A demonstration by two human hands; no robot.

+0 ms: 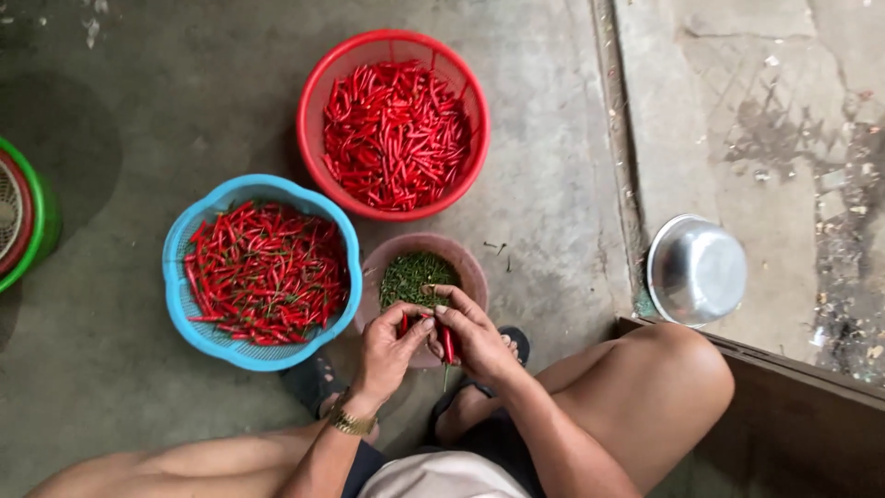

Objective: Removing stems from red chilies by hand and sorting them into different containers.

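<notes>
Red chilli (448,343) was pinched in right hand (475,337); left hand (387,346) gripped another. Step: destemming over stem bowl (470,267). Next likely needs 1 firm stem pull.

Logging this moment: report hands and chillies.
Left hand and right hand both pinching red chillies over the stem bowl. Blue basket beside. Nothing in the way.

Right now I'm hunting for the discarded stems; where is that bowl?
In the head view, the small brownish bowl of green stems sits just beyond both hands, between the blue basket and red basket.
</notes>
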